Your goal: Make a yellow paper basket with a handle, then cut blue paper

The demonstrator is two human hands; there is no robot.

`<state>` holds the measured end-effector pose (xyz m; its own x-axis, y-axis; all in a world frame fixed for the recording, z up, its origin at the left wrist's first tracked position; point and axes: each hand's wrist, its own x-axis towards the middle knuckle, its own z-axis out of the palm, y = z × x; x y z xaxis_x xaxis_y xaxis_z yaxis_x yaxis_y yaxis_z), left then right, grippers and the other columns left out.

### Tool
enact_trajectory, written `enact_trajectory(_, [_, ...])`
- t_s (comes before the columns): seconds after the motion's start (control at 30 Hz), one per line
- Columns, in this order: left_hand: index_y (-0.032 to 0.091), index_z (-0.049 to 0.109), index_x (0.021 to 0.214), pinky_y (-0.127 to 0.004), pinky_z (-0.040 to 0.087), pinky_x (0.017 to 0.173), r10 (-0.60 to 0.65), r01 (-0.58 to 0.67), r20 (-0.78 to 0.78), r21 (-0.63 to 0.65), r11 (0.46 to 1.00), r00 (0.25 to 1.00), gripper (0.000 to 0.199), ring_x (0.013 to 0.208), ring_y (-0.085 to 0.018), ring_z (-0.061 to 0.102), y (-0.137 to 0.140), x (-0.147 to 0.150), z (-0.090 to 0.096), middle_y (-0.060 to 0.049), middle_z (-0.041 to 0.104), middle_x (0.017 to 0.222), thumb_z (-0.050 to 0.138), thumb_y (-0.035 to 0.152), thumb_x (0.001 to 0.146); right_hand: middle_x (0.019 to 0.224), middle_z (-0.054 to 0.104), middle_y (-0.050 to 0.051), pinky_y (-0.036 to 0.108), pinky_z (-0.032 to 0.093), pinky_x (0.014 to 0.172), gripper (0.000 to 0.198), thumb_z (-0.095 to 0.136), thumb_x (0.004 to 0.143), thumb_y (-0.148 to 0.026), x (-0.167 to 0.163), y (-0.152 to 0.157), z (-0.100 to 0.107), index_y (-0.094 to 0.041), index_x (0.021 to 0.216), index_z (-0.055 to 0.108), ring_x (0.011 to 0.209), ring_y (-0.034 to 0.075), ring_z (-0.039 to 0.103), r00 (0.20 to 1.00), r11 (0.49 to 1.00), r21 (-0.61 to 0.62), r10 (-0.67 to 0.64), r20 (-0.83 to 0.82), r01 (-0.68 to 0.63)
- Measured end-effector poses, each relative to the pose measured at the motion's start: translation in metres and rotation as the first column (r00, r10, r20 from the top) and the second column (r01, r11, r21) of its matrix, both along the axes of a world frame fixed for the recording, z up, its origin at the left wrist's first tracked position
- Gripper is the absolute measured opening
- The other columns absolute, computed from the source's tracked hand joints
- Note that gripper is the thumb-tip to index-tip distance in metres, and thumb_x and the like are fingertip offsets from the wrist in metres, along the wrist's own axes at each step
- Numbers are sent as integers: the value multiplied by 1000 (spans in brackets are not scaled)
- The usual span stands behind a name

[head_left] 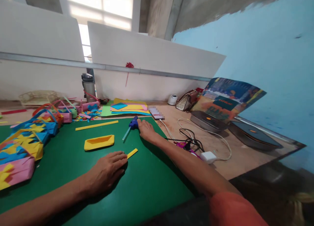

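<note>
My left hand [109, 168] rests low over the green mat [152, 186], its fingers together on a short yellow paper strip [132, 153] whose far end sticks out past the fingertips. My right hand [146, 129] reaches forward and has its fingers on a blue glue gun [133, 122]; a clear glue stick [126, 133] pokes out of it toward me. Between the hands and the left side sits a small yellow paper tray [99, 143] with folded walls. Behind that tray lies a long yellow paper strip [96, 125].
Paper baskets [49, 129] with flowers line the left side. Coloured sheets [130, 107] are stacked at the back, near a grey bottle [89, 88]. Right of the mat are a phone [156, 113], tangled cables [190, 137], a white charger [208, 157] and dark cases [255, 134].
</note>
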<state>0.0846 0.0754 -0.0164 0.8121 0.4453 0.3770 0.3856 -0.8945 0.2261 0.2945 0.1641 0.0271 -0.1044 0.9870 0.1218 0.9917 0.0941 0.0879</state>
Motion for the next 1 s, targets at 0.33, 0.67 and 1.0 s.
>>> enact_trajectory(0.33, [18, 58, 97, -35, 44, 76, 333, -336, -48, -129, 933, 942, 21, 87, -21, 51, -2, 2, 6, -8, 58, 93, 48, 28, 82, 83, 65, 6, 26, 44, 59, 38, 46, 82, -40, 19, -36, 43, -14, 109, 53, 71, 17, 59, 852, 991, 88, 131, -507, -100])
enact_trajectory(0.67, [17, 60, 91, -30, 42, 70, 395, -405, -88, -230, 885, 914, 21, 80, -18, 51, 5, 0, 8, -7, 57, 85, 42, 23, 84, 62, 52, -1, 26, 38, 50, 25, 55, 74, -41, 37, -106, 23, -17, 80, 55, 56, 12, 46, 596, 964, -189, -43, -802, -185])
enact_trajectory(1.0, [17, 60, 88, -29, 41, 66, 419, -425, -82, -72, 903, 904, 31, 76, -18, 51, 8, 0, -3, -7, 57, 80, 30, 27, 91, 87, 59, 3, 26, 42, 57, 28, 55, 71, -25, 30, -122, 29, -18, 98, 57, 65, 12, 50, 495, 854, -393, -191, -847, -342])
